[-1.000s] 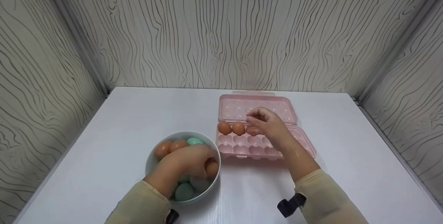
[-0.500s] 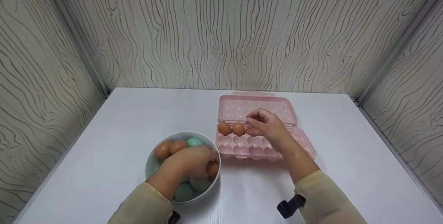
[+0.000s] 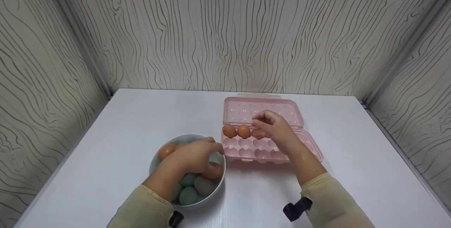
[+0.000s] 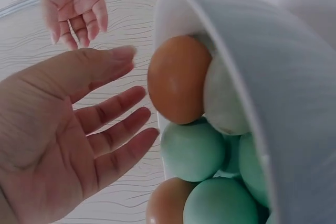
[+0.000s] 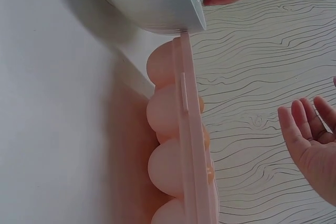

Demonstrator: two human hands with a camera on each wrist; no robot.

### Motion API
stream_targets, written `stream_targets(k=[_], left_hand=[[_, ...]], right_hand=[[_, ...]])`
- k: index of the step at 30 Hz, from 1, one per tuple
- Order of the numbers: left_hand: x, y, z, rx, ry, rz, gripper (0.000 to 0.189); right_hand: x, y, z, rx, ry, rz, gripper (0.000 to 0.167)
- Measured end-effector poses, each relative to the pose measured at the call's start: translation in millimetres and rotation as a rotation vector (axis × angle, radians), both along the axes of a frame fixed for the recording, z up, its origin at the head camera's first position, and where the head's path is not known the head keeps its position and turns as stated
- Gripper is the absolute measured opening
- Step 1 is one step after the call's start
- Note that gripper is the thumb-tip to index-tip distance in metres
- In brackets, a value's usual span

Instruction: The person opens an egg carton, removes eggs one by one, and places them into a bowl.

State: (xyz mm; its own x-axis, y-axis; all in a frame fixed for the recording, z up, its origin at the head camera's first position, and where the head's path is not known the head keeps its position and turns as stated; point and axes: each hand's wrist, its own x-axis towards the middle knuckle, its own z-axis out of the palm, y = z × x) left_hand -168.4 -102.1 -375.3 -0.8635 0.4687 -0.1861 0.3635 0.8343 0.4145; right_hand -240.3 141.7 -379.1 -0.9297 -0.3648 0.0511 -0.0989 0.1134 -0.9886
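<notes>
Over the white bowl (image 4: pixel 304 87), my left hand (image 3: pixel 195 155) hovers with loosely spread fingers and holds nothing. Its fingertips are close to a brown egg (image 4: pixel 179 80), which rests against the bowl's inner wall. Pale green eggs (image 4: pixel 220 203) and other brown ones lie around it, partly hidden by the hand in the head view. My right hand (image 3: pixel 276 131) hangs above the open pink egg carton (image 3: pixel 245 153), fingers slightly bent, palm holding nothing in the right wrist view. Two brown eggs (image 3: pixel 243 131) sit at the left of the carton's back row; beside them the hand blocks the view.
Behind the egg cups lies the carton's raised lid (image 3: pixel 236 113), toward the back of the white table (image 3: pixel 169 111). The bowl stands close to the carton's left side. Wood-patterned panels (image 3: pixel 218 34) rise at the back and both sides.
My left hand has lifted a little out of the bowl and its fingers have loosened, showing more of the brown egg at the right wall. The right hand stays in place.
</notes>
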Motion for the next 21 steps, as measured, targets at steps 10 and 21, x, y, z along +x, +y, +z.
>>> stream_targets(k=[10,21], left_hand=[[-8.1,-9.6,7.8,0.247,0.066,0.092,0.046],[-15.5,-11.4,9.2,0.402,0.045,0.255,0.054]], right_hand=[[-7.3,3,0.4,0.054,0.053,-0.034,0.023],[-23.2,12,-8.5,0.109,0.040,-0.090,0.023]])
